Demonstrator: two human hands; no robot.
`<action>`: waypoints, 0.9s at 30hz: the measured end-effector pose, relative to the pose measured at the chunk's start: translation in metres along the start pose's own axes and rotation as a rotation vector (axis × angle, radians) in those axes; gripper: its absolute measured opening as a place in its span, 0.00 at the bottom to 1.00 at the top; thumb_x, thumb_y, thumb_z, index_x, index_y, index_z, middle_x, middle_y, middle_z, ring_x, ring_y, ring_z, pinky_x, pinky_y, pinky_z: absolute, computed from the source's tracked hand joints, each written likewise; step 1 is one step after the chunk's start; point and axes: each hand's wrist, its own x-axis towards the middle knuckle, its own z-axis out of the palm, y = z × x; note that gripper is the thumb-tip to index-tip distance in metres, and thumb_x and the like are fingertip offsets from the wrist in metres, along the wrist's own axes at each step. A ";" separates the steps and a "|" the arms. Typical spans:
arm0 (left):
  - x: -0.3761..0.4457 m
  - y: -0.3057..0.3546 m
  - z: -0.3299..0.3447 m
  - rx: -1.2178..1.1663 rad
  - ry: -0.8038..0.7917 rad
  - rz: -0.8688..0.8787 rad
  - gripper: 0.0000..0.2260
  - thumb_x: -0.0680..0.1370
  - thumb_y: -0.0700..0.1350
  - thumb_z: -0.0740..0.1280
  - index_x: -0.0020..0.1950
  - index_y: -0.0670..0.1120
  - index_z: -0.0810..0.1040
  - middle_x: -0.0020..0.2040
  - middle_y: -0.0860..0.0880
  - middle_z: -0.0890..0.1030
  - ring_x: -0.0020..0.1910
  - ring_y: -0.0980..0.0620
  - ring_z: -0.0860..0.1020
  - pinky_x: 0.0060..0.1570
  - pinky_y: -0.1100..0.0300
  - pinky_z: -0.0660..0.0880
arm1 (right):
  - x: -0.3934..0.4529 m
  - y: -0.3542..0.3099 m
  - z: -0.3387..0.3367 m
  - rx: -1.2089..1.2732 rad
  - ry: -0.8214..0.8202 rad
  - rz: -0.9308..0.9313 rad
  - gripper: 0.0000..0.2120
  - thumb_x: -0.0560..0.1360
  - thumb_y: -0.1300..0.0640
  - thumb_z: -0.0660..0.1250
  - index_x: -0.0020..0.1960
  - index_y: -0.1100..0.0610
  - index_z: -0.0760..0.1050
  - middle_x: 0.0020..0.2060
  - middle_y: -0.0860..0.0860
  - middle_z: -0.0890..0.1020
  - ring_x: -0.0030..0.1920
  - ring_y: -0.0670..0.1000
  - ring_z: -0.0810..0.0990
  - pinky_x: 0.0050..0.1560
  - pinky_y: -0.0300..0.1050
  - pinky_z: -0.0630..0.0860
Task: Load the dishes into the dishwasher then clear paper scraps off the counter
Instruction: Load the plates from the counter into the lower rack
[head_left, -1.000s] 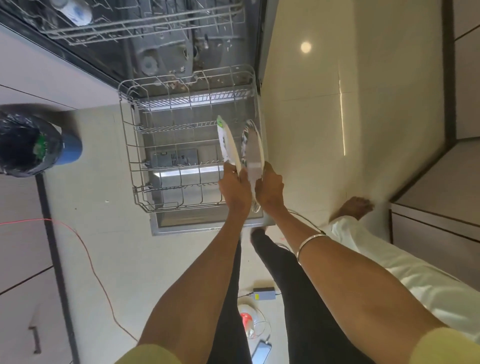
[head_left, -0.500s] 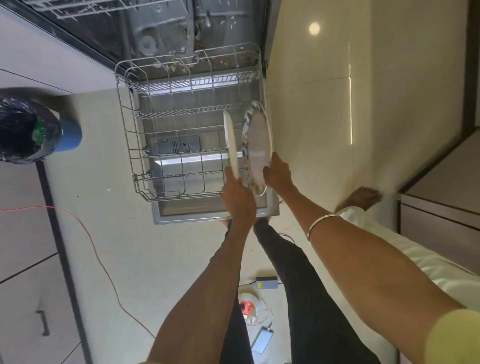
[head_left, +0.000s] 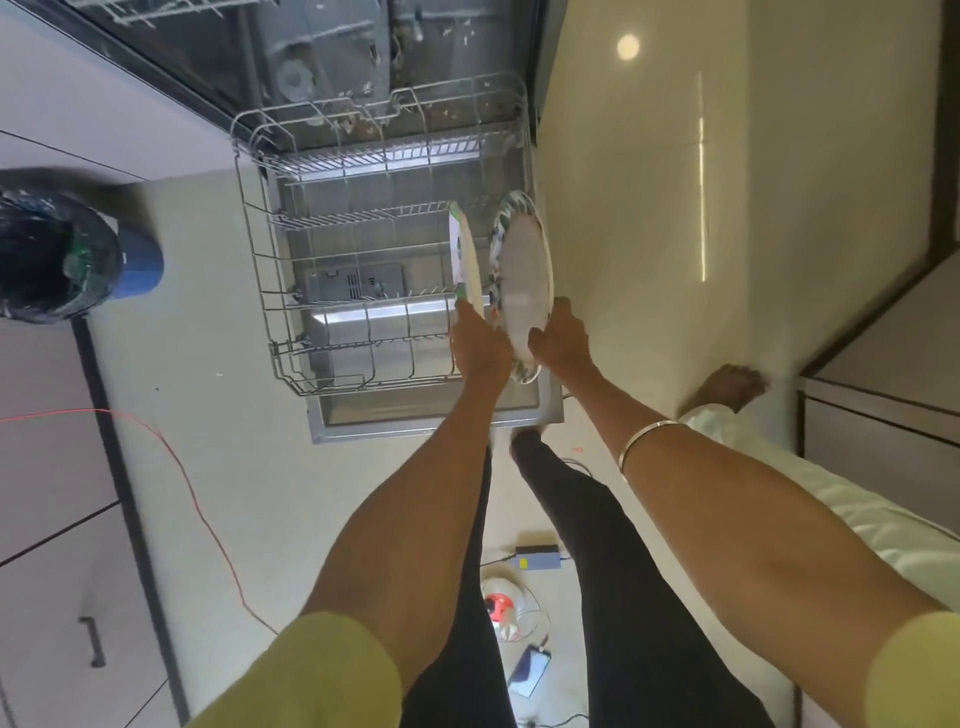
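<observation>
The dishwasher's lower wire rack (head_left: 270, 291) is pulled out over the open door (head_left: 436, 418). My left hand (head_left: 480, 348) grips the near edge of a white plate with green trim (head_left: 464, 254), held on edge over the rack's right side. Just to its right, my right hand (head_left: 561, 340) holds a larger white plate with a patterned rim (head_left: 524, 265), also upright. The two plates stand side by side, a small gap between them. Whether either plate sits in the rack's tines is hidden.
A blue bin lined with a black bag (head_left: 57, 257) stands left of the rack. A red cable (head_left: 197, 499) crosses the floor. A power adapter (head_left: 537, 555), a phone (head_left: 530, 670) and a small white-red device (head_left: 501, 605) lie by my legs. Another person's bare foot (head_left: 732, 382) is at the right.
Both hands stay on their plates at the rack's right side. The left plate has turned slightly, its green-trimmed face showing more. The view has shifted a little.
</observation>
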 end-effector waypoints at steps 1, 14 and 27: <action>-0.003 -0.005 0.000 -0.001 -0.013 -0.018 0.14 0.80 0.38 0.65 0.64 0.39 0.69 0.56 0.39 0.80 0.53 0.41 0.80 0.46 0.53 0.78 | 0.000 0.000 0.000 0.009 0.014 -0.009 0.19 0.76 0.65 0.61 0.65 0.64 0.64 0.56 0.63 0.78 0.55 0.64 0.78 0.45 0.44 0.69; -0.036 -0.020 -0.057 0.061 -0.155 0.114 0.19 0.82 0.47 0.63 0.70 0.40 0.67 0.61 0.40 0.79 0.58 0.39 0.80 0.53 0.47 0.78 | -0.050 -0.041 -0.024 0.026 0.304 -0.127 0.32 0.74 0.62 0.65 0.75 0.60 0.59 0.68 0.60 0.68 0.66 0.61 0.71 0.65 0.55 0.72; -0.090 0.018 -0.167 0.158 -0.105 0.261 0.18 0.85 0.48 0.52 0.55 0.36 0.76 0.45 0.41 0.79 0.44 0.43 0.79 0.43 0.53 0.77 | -0.147 -0.102 -0.091 -0.208 0.221 -0.304 0.22 0.75 0.65 0.61 0.69 0.63 0.70 0.63 0.61 0.75 0.63 0.61 0.75 0.63 0.50 0.71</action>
